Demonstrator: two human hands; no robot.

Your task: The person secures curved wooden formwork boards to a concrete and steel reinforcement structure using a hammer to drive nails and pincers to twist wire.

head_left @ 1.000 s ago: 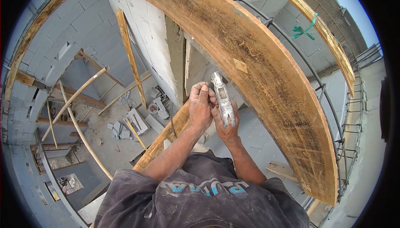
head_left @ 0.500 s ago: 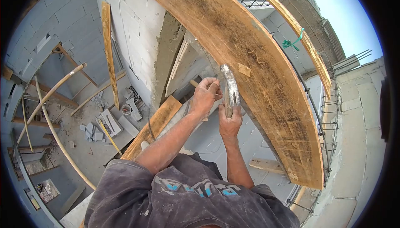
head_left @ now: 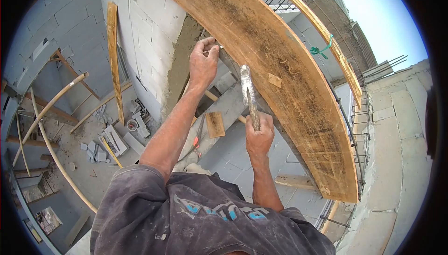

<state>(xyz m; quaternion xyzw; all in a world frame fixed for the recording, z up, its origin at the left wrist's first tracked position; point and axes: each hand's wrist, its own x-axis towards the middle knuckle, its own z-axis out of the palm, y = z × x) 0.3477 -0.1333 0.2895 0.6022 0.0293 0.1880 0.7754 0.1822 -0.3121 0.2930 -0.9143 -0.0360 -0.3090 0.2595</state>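
My right hand (head_left: 259,136) is wrapped round the handle of a claw hammer (head_left: 246,85), whose metal head lies at the inner edge of a long wooden board (head_left: 298,82). Up and to the left, my left hand (head_left: 204,64) is raised beside the same edge, thumb and fingers drawn together. What those fingers hold, if anything, is too small to make out. A small light nail or peg head (head_left: 221,47) shows on the board's edge just right of the fingertips. A thin square wood piece (head_left: 274,80) lies on the board's face.
Steel rebar (head_left: 343,113) runs along the board's outer edge, beside a wooden strip (head_left: 322,29) with green twine. A short wood block (head_left: 215,124) and cables are below my left forearm. Far below left, a floor holds a bucket (head_left: 132,125), block pieces and bent poles (head_left: 56,101).
My left hand has moved up and left along the board's edge, away from the hammer. The hammer has shifted slightly left. The wood block below my forearm has come into view.
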